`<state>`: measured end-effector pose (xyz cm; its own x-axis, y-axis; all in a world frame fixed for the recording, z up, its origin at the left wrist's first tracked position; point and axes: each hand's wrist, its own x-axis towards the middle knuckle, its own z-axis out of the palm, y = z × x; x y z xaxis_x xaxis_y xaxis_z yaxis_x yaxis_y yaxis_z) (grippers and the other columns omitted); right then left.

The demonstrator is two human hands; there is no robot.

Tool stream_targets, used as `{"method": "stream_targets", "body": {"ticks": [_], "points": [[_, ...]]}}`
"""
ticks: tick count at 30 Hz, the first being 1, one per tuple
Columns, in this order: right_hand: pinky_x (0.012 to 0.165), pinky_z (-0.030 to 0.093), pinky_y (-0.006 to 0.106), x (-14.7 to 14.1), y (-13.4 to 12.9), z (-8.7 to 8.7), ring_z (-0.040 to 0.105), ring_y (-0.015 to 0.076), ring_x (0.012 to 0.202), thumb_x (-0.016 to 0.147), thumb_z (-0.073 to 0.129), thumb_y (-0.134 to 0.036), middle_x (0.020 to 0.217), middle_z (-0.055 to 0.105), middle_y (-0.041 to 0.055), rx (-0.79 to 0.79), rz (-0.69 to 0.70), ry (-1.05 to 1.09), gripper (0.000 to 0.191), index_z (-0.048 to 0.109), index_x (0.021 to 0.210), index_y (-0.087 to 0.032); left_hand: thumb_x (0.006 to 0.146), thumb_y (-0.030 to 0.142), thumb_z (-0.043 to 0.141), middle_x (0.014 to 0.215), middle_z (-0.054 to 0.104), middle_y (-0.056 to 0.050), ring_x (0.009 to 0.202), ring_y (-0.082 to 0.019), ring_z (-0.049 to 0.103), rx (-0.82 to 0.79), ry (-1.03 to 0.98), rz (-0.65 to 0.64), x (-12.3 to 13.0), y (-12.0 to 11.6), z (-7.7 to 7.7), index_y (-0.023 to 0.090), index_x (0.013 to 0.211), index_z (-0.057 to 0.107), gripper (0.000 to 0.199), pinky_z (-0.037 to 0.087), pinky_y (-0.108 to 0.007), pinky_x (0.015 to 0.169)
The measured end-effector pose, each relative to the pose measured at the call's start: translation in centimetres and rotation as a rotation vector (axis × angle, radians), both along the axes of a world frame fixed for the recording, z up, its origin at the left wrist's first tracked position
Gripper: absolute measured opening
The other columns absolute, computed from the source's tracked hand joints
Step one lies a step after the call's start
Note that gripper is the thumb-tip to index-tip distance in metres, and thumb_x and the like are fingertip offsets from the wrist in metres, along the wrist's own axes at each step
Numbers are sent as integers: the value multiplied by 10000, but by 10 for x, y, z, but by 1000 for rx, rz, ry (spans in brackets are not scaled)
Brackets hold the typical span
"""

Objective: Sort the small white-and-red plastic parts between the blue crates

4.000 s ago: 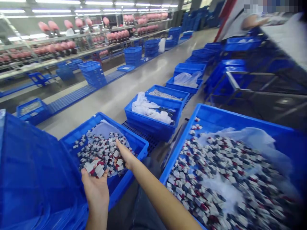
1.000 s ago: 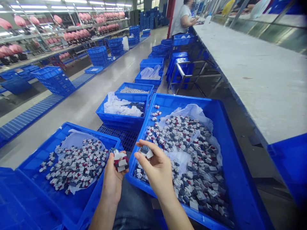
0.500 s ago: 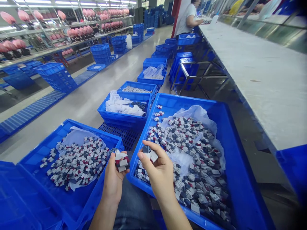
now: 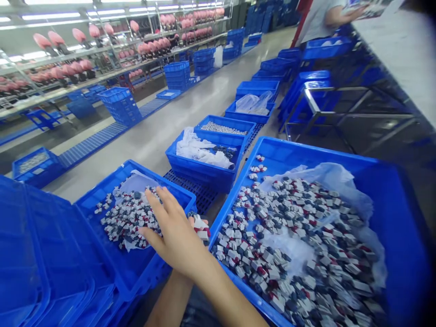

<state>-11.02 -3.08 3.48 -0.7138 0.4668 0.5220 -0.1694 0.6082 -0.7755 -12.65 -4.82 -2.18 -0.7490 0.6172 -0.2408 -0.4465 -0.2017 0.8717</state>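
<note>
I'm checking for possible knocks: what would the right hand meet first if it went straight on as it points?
Probably the heap of small grey, white and red blocky pieces in the left blue plastic crate; how high the right hand hovers is unclear, so it might pass over.

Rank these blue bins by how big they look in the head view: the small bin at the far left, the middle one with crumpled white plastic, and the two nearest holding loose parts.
1. Near right bin
2. Near left bin
3. Middle bin
4. Far-left bin
</note>
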Motion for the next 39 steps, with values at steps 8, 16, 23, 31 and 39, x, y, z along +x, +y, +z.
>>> {"method": "stream_targets", "body": {"ticks": [8,16,23,31,39], "points": [[941,373,315,70,31,-23,471,174,1087,863,464,-308,1152,532,25,-231,-199,-106,289,522,1145,-276,695,446,597,719,608,-47,659,-173,536,43,423,-173,-14,-17,-4,177,809,660,298,442,-271,621],[851,426,317,93,34,-15,530,178,962,806,568,-262,998,598,25,-322,-55,-9,213,618,1012,-286,586,221,716,832,603,-65,747,-202,523,34,839,-450,-13,-25,26,203,711,690,129,382,-260,674],[794,436,313,115,40,-18,554,170,834,795,582,-244,873,619,33,-368,6,-18,160,643,944,-247,710,530,517,769,536,-81,718,-199,482,147,598,-689,-3,-26,20,153,681,650,402,368,-281,661],[706,446,257,115,36,-16,563,144,765,814,553,-270,823,611,14,-452,-100,41,105,629,873,-227,697,544,518,700,534,-47,550,-127,419,132,389,-725,6,-21,13,165,830,661,426,320,-240,504],[891,405,319,127,39,-16,508,194,1024,813,550,-300,1062,584,43,-339,-16,-69,253,582,1058,-249,715,522,514,821,581,-84,758,-209,503,106,595,-730,8,-17,18,167,836,667,404,374,-264,639]]}}
